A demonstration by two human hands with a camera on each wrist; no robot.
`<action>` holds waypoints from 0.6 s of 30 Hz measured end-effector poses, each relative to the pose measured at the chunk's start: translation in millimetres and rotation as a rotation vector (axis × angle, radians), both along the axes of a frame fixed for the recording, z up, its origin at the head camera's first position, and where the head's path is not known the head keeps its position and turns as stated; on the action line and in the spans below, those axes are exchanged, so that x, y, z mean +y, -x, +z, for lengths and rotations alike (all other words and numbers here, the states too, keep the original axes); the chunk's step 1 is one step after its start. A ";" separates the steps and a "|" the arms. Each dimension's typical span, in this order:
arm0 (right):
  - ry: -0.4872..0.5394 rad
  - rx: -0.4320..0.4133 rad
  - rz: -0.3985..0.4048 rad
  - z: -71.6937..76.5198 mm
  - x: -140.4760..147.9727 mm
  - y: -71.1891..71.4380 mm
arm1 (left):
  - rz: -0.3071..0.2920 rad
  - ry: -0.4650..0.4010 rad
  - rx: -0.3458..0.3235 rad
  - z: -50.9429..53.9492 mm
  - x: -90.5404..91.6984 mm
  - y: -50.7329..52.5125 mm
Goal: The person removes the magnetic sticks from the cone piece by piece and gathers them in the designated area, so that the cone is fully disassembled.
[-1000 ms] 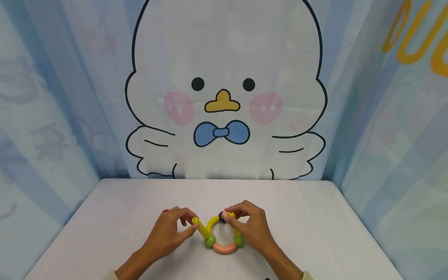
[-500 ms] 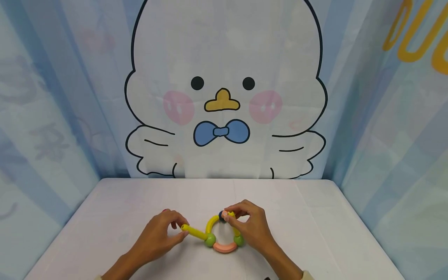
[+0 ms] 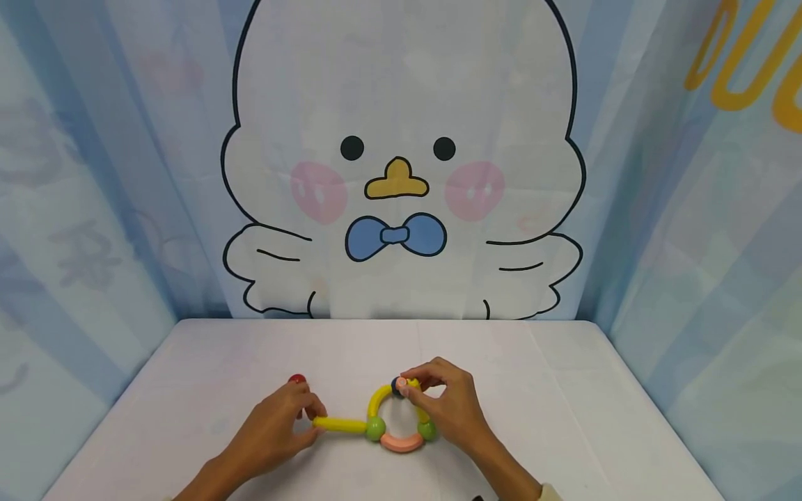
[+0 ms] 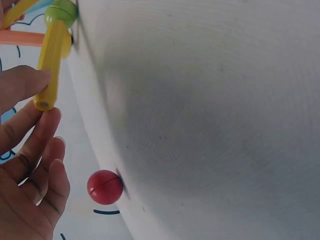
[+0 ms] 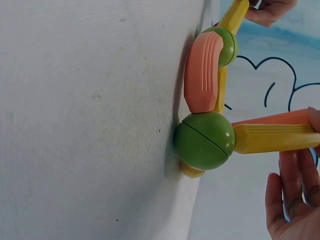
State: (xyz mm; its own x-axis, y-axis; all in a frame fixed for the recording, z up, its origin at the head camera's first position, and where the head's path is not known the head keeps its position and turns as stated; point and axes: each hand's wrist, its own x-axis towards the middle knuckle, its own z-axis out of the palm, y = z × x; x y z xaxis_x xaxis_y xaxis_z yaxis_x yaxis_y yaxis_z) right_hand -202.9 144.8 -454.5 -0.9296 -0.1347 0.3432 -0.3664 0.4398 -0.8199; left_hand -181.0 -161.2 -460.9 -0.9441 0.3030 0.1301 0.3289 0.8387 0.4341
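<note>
Looking at the ring of joined pieces (image 3: 402,443), we find it at the lower centre of the head view, lying on the white table (image 3: 532,390). We make out a curved orange piece (image 5: 202,72) between two green balls, one at lower left of the ring (image 3: 376,428) and one at lower right (image 3: 427,431), then a curved yellow piece (image 3: 379,400) leading up to a dark blue ball (image 3: 396,387). The ring's right side is partly hidden, yet we judge the base mostly built.

Three straight rods are attached too. An orange rod (image 4: 20,38) and a slanting yellow rod (image 5: 275,138) rise from it, and we see the right hand (image 3: 446,403) pinching their upper ends together. The third, an outer yellow rod (image 3: 340,425), points left from the left green ball, its far end pinched between thumb and fingers of the left hand (image 3: 276,426); it stands well apart from the other two, so we count that side as unfinished.

Beyond the left hand, we spot a red ball (image 4: 105,187) resting loose, joined to nothing. Behind everything hangs a cartoon bird backdrop (image 3: 401,90)
</note>
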 end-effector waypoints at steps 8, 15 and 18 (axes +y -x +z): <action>-0.002 0.000 0.004 -0.4 0.1 1.2 | 0.018 0.062 -0.055 -3.9 2.3 3.7; -0.002 0.009 0.015 -2.2 0.8 2.2 | 0.024 0.068 -0.142 -6.8 4.2 8.7; -0.003 0.013 0.017 -2.5 1.1 2.3 | 0.023 0.074 -0.162 -8.8 4.8 10.1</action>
State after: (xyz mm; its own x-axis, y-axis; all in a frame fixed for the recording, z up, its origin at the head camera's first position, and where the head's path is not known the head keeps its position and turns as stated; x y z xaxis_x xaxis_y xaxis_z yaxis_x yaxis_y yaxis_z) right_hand -205.2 145.9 -457.1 -0.9226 -0.1517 0.3545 -0.3844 0.4363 -0.8136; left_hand -191.1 -156.4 -469.7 -0.9577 0.2840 -0.0457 0.2401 0.8768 0.4167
